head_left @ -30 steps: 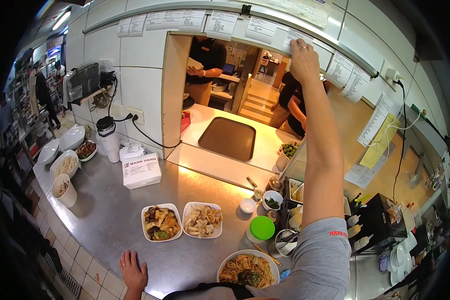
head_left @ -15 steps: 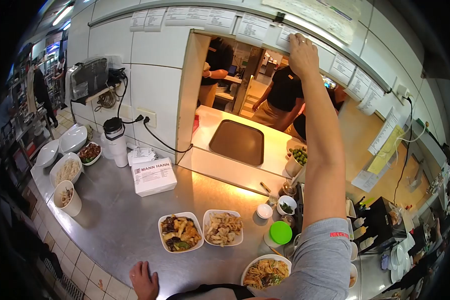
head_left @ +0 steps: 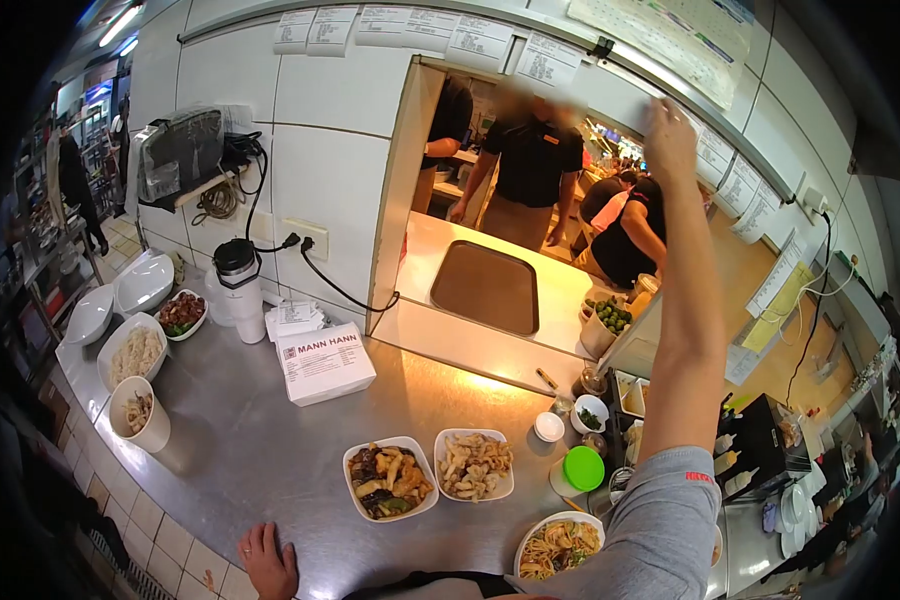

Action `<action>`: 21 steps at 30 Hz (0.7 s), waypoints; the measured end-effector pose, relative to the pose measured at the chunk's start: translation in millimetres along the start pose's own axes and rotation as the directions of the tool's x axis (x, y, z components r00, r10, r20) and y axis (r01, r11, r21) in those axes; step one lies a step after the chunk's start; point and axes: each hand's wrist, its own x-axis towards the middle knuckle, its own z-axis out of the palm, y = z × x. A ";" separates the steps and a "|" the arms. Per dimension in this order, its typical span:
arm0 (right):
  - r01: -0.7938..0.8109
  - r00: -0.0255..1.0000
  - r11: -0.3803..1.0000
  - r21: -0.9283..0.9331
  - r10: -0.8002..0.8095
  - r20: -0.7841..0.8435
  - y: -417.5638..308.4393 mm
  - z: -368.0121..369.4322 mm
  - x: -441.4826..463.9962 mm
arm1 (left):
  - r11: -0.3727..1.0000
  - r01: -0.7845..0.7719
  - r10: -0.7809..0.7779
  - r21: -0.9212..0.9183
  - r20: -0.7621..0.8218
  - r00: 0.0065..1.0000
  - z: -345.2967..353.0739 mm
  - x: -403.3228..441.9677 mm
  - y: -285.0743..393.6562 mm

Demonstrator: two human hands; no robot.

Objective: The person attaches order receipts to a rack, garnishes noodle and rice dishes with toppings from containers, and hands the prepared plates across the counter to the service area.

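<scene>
My right hand is raised to the metal ticket rail above the pass window, its fingers curled against the rail; whatever they pinch is hidden. Printed order slips hang just right of it, and another order slip hangs to its left. Low on the left, my left hand lies with fingers apart on the edge of the steel counter, holding nothing. Nearest in front stand a bowl of mixed stir-fry, a bowl of pale fried pieces and a bowl of noodles.
A brown tray lies on the pass shelf, with people behind it. On the counter are a white box, a tumbler, a paper cup, a rice bowl and a green-lidded tub. A black cable hangs along the wall.
My right hand has moved right along the rail, and the slip beside its fingers no longer shows there. The view has shifted slightly. My left hand still rests on the counter.
</scene>
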 end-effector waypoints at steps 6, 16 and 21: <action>0.116 0.993 0.993 0.002 -0.116 -0.013 -131.5 9.9 49.0 | 0.999 0.031 -0.031 -0.015 0.031 0.999 -1.2 0.8 -2.9; 0.056 0.998 0.997 -0.044 -0.056 0.010 -85.3 10.3 4.7 | 0.999 0.038 -0.038 0.014 0.048 0.998 -1.7 1.7 -3.0; 0.013 1.000 1.000 -0.029 -0.014 -0.013 -54.0 5.1 -3.9 | 0.999 0.023 -0.024 0.041 0.022 0.999 -1.8 0.6 -1.1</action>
